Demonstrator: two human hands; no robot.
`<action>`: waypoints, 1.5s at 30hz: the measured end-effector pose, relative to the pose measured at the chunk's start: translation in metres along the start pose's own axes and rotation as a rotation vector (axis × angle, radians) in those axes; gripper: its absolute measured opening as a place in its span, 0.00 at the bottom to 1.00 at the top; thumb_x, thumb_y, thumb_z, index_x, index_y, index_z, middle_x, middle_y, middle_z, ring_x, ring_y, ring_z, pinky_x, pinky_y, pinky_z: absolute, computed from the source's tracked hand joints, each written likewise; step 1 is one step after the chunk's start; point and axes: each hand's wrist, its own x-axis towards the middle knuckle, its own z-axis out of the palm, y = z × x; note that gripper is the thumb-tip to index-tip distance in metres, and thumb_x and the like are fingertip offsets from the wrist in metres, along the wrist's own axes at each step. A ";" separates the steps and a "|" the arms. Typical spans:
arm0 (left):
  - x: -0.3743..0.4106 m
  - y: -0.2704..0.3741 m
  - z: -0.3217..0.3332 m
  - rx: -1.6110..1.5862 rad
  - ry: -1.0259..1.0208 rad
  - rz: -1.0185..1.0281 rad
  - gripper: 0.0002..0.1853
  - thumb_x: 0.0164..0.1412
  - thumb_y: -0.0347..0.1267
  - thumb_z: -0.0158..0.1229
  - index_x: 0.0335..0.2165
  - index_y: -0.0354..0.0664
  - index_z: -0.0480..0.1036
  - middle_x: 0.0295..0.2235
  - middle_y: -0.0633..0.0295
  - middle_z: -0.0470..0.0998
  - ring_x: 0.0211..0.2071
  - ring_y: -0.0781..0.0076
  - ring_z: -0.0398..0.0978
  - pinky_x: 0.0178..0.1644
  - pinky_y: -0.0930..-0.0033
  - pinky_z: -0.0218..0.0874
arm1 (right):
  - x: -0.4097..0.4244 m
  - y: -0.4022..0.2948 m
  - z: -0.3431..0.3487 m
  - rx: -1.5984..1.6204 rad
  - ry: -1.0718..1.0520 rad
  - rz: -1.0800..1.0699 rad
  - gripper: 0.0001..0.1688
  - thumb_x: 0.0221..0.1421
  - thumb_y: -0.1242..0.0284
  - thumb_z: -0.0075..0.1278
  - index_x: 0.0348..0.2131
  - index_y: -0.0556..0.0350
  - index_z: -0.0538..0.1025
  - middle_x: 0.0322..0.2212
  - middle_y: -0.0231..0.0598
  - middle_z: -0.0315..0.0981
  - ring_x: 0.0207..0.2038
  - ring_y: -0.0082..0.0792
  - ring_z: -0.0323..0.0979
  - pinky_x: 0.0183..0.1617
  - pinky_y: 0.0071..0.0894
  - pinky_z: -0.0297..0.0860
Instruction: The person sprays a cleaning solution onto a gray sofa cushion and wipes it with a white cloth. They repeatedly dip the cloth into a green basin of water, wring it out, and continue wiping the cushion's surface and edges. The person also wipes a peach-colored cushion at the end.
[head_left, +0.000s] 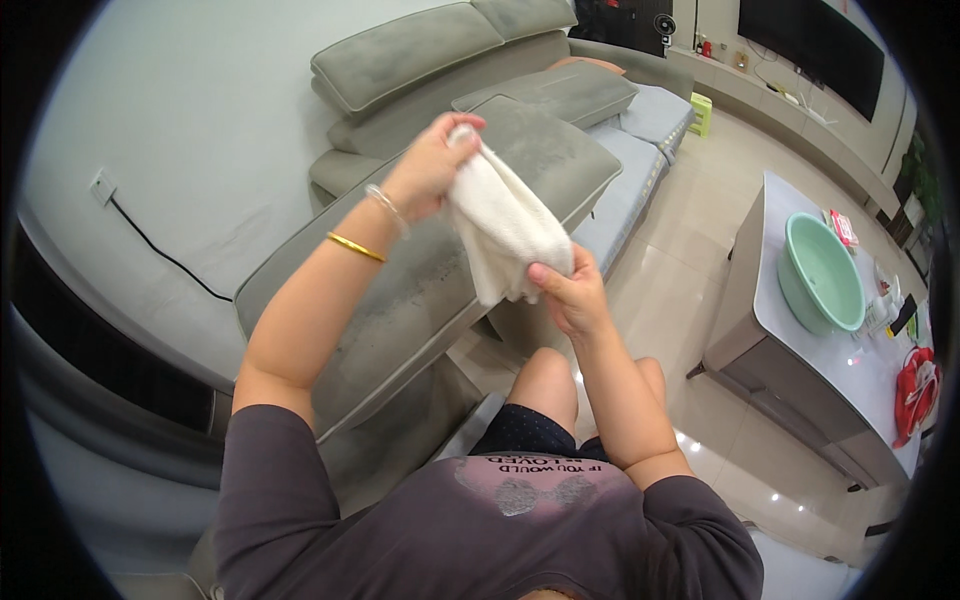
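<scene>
A white cloth towel (510, 217) is stretched between my two hands above a grey-green sofa seat. My left hand (435, 165), below a clear bangle and a gold one on the wrist, grips its upper end. The lower right end is pinched by my right hand (574, 289), thumb on top. Folds hang loosely from the towel's lower edge. Beneath it, the sofa seat cushion (397, 300) has dark, patchy marks on its surface.
Loose back cushions (551, 94) lie on the sofa. At the right stands a coffee table (757, 307) with a mint-green basin (821, 274), bottles and a red cloth (915, 394). A black cable (165, 255) runs from a wall socket at the left. A green stool (700, 114) stands farther back.
</scene>
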 end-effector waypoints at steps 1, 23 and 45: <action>0.000 -0.017 0.007 0.072 0.004 -0.068 0.10 0.58 0.30 0.47 0.40 0.42 0.64 0.33 0.63 0.70 0.34 0.77 0.69 0.40 0.73 0.63 | -0.002 0.000 -0.001 -0.029 0.011 -0.102 0.24 0.45 0.75 0.56 0.44 0.63 0.68 0.39 0.35 0.70 0.40 0.25 0.67 0.46 0.25 0.62; 0.065 -0.090 -0.068 1.406 0.125 -0.205 0.28 0.58 0.55 0.28 0.57 0.70 0.45 0.60 0.63 0.41 0.60 0.48 0.36 0.53 0.27 0.26 | 0.176 0.061 -0.112 -1.445 0.623 0.192 0.29 0.56 0.60 0.27 0.48 0.64 0.64 0.53 0.52 0.53 0.61 0.57 0.28 0.57 0.66 0.29; 0.064 -0.093 -0.070 1.420 0.136 -0.249 0.27 0.60 0.52 0.28 0.57 0.68 0.45 0.61 0.63 0.41 0.61 0.49 0.35 0.53 0.26 0.25 | 0.118 0.055 -0.096 -1.374 0.471 0.142 0.23 0.51 0.67 0.35 0.18 0.69 0.71 0.22 0.64 0.68 0.30 0.60 0.67 0.35 0.52 0.63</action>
